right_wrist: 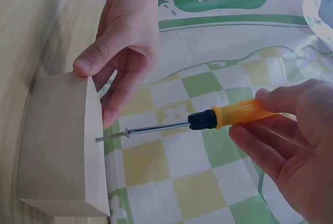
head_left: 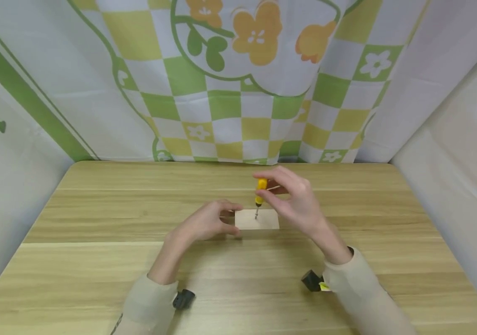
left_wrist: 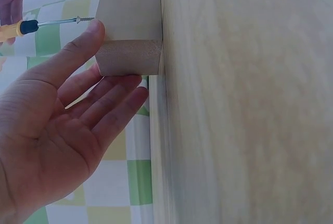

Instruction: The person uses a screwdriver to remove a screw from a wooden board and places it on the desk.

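Observation:
A pale rectangular wooden block lies on the table. My left hand holds its left end, thumb on the near side and fingers on the far side. In the right wrist view a threaded screw stands in the block's top face, most of its shank exposed. The screwdriver has a yellow handle, a black collar and a thin steel shaft. Its tip meets the screw head, roughly in line with the screw. Above the block my right hand pinches the handle between thumb and fingers.
The wood-grain table extends around both hands. A green, yellow and white checked cloth hangs along its back edge, with pale cloth at the sides. Dark wrist-camera mounts stick out by both sleeves.

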A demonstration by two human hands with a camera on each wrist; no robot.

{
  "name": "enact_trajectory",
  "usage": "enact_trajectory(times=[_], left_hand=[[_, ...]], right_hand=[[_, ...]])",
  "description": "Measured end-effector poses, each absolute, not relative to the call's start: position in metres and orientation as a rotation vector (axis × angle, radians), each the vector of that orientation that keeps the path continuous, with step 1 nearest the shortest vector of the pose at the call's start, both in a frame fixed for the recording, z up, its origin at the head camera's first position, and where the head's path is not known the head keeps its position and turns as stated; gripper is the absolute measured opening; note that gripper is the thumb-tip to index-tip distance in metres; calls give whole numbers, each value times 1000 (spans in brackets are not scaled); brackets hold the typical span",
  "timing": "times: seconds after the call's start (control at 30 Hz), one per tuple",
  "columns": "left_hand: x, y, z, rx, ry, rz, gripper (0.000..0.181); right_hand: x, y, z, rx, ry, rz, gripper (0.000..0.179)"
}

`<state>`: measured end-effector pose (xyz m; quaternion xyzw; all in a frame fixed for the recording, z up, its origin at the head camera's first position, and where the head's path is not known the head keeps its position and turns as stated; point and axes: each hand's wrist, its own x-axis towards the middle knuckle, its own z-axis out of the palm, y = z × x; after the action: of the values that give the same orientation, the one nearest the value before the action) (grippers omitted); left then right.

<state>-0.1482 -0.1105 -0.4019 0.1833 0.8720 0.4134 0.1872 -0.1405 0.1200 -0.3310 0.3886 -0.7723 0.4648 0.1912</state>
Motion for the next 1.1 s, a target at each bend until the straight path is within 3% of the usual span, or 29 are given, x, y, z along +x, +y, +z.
enact_trajectory(times=[0.63, 1.1], left_hand=[[-147, -109, -402, 512, 2441, 1189, 64], [-147, -111, -402, 497, 2425, 1201, 65]], right_hand=[[-133, 108, -346, 827, -2158, 1147, 36], [-130, 107, -342, 878, -2131, 1090, 33]])
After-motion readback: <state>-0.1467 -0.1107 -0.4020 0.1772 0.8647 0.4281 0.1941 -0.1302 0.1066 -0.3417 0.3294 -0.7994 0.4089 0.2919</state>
